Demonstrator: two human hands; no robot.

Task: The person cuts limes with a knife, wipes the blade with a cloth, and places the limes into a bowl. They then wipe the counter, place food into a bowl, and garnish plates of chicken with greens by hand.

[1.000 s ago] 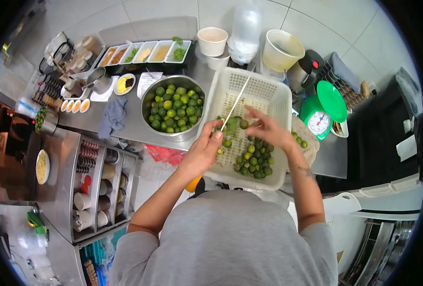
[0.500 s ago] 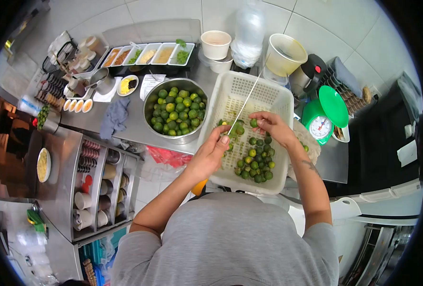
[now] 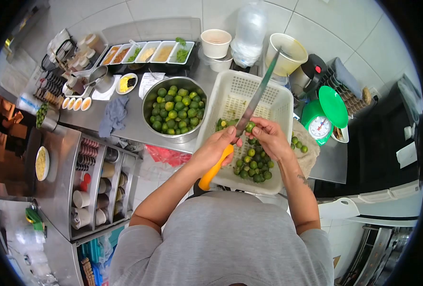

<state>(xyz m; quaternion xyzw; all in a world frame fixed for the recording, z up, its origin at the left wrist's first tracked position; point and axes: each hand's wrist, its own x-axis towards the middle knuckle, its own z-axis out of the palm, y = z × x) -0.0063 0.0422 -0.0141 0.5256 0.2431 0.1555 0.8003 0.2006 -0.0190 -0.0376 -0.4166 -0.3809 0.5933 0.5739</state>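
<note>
My left hand (image 3: 215, 150) is closed round the base of a long knife (image 3: 258, 97), gripping it where the blade meets the orange handle. The blade points up and away over the white perforated crate (image 3: 230, 90). Between the fingertips of my right hand (image 3: 272, 138) is a small green lime (image 3: 250, 127), held against or right beside the blade near its base. Below my hands a pile of limes (image 3: 254, 167) lies in the near part of the crate. Several green pieces (image 3: 226, 124) rest by my left fingers, partly hidden.
Left of the crate stands a steel pot (image 3: 173, 138) full of limes. A green kitchen scale (image 3: 311, 119) is to the right, near a pale cloth (image 3: 307, 162) with a few limes. Seasoning trays (image 3: 147, 52) and white tubs (image 3: 216, 40) line the back; a grey rag (image 3: 114, 117) lies left.
The knife has turned, so its broad blade and orange handle now show instead of a thin edge. My right hand has brought the lime left to the blade.
</note>
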